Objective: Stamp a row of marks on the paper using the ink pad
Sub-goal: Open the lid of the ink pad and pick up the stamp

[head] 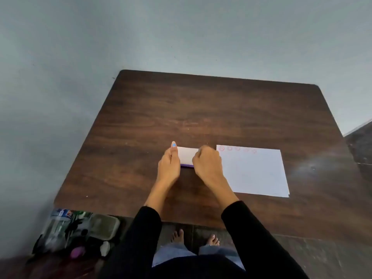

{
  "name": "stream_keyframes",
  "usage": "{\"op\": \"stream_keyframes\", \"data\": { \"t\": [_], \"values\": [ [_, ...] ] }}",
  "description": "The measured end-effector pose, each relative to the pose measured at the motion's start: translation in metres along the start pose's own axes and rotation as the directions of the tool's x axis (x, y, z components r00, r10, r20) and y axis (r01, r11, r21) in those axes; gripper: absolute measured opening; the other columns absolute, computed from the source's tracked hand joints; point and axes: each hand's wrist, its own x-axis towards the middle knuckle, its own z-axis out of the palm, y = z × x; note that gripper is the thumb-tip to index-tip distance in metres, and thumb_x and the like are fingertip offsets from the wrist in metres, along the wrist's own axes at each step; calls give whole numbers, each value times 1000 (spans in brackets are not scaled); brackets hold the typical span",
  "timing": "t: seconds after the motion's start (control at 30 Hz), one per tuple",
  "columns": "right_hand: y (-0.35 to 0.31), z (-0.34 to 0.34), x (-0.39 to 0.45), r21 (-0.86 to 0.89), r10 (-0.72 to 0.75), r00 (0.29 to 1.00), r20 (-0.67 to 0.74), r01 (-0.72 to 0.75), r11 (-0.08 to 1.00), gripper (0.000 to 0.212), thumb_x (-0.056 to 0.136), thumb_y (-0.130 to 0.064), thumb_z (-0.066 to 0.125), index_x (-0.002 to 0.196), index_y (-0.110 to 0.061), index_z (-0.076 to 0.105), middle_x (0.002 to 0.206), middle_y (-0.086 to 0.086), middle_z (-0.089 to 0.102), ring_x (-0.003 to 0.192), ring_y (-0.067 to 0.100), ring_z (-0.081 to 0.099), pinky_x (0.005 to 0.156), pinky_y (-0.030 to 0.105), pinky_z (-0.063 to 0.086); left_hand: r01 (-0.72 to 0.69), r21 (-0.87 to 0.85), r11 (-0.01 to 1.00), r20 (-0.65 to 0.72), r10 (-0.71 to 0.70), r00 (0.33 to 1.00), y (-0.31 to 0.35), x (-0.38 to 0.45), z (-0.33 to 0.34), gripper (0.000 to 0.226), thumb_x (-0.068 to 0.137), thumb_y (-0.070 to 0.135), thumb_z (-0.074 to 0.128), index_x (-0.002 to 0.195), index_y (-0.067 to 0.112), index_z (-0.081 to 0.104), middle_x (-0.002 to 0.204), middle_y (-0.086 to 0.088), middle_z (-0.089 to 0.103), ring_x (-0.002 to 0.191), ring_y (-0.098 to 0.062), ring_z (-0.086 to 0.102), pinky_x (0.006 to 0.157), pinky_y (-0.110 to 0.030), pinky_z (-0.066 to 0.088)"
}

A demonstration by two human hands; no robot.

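A white sheet of paper (253, 174) lies on the dark wooden table (201, 109), right of centre. Along its top edge runs a row of several red smiley marks (229, 148), fainter toward the right. To the left of the paper sits the ink pad (188, 155), a flat box with a white lid and a purple base. My left hand (170, 165) grips its left side, thumb along the edge. My right hand (207, 164) is curled in a fist over its right end. Whether that fist holds a stamp is hidden.
The table's near edge runs just past my forearms. On the floor at the lower left stands a cluttered bag with a plastic bottle (60, 220) and a grey case (102, 226). My bare feet (193, 237) show under the table edge. A grey wall rises behind the table.
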Motion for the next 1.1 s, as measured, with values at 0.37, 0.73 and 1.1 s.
{"op": "stream_keyframes", "data": {
  "t": [0.37,0.73,1.1],
  "values": [
    [7,17,0,-35,101,994,45,-99,994,24,94,-19,47,108,-3,57,114,16,64,98,26,61,74,28,47,-43,35,998,-62,46,997,-5,3,12,53,98,47,24,109,10,60,117,-11,63,113,-25,54,104,-45,40],
    [-43,19,6,-30,-182,979,88,185,982,25,90,-15,48,111,-4,57,111,16,64,104,30,57,81,39,49,-60,-31,998,-317,47,947,-1,17,-37,56,98,48,23,113,12,62,106,-2,62,96,-10,49,83,-24,34],
    [-44,69,-5,-118,-235,912,337,289,950,32,89,-10,44,118,-4,57,126,18,59,136,33,31,108,42,30,62,60,996,-390,-33,920,-43,10,-59,54,98,47,25,101,5,59,108,-16,64,104,-31,56,88,-36,42]
  ]
}}
